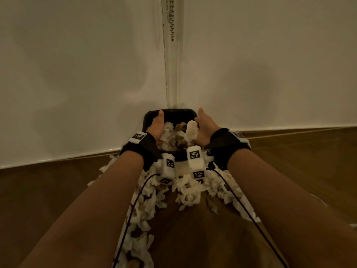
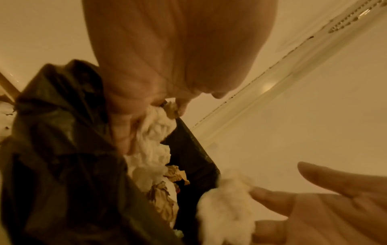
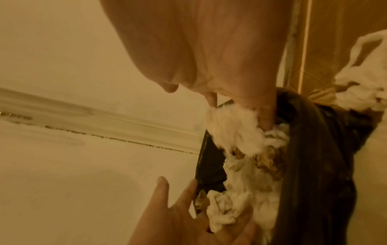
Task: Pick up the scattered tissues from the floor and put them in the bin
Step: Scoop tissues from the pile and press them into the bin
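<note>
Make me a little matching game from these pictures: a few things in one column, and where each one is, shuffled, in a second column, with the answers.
Things:
1. bin
2. bead chain
3. tissue clump
4. loose tissues

Places:
A. scattered on the wooden floor, between the forearms
B. at the fingers of the right hand, over the bin
C. standing in the corner where the walls meet
D. hanging down the corner, high above the bin

Pairs: 1-C, 2-D, 3-B, 4-A

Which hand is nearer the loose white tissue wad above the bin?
Right hand: the white tissue wad lies against its fingers. Left hand is across the black bin.
</note>
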The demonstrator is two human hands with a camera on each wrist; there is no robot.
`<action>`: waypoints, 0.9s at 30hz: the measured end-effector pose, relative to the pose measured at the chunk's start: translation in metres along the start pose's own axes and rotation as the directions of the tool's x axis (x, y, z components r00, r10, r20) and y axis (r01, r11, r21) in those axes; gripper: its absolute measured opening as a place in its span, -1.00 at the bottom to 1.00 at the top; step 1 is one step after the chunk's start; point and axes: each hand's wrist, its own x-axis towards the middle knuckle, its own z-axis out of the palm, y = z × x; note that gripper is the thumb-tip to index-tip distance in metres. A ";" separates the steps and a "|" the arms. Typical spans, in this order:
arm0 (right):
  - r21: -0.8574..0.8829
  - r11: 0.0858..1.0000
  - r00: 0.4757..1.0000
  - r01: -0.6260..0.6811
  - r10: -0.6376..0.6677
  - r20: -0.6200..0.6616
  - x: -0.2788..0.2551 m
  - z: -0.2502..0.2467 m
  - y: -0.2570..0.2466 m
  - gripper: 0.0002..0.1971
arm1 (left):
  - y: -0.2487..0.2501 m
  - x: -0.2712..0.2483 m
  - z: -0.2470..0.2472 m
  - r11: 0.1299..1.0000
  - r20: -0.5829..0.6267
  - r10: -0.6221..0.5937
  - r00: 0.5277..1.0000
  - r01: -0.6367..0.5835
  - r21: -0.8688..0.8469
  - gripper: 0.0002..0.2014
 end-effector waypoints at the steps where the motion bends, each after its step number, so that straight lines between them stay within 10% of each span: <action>1: -0.028 1.000 1.000 -0.015 0.015 0.013 -0.004 -0.003 -0.001 -0.34 | 0.001 -0.003 -0.001 0.997 0.057 -0.017 0.998 0.021 -0.070 -0.30; 6: -0.143 0.989 0.999 -0.030 0.034 0.025 -0.017 -0.021 -0.001 -0.27 | 0.003 -0.015 -0.006 0.986 0.155 -0.046 0.987 0.070 -0.154 -0.24; 10: -0.210 0.977 0.998 0.045 -0.055 -0.041 -0.025 -0.027 0.002 -0.29 | 0.006 -0.034 -0.014 0.991 -0.036 0.103 0.994 -0.100 0.087 -0.28; 19: -0.693 0.668 0.793 0.270 -0.563 -0.234 -0.057 -0.028 0.077 -0.63 | -0.046 -0.122 -0.037 0.920 -0.479 0.391 0.786 -0.325 0.218 -0.66; 27: -0.863 0.506 0.967 -0.003 -0.220 -0.132 -0.070 -0.015 0.201 -0.65 | -0.199 -0.185 -0.041 0.914 -0.434 0.093 0.896 0.095 0.393 -0.68</action>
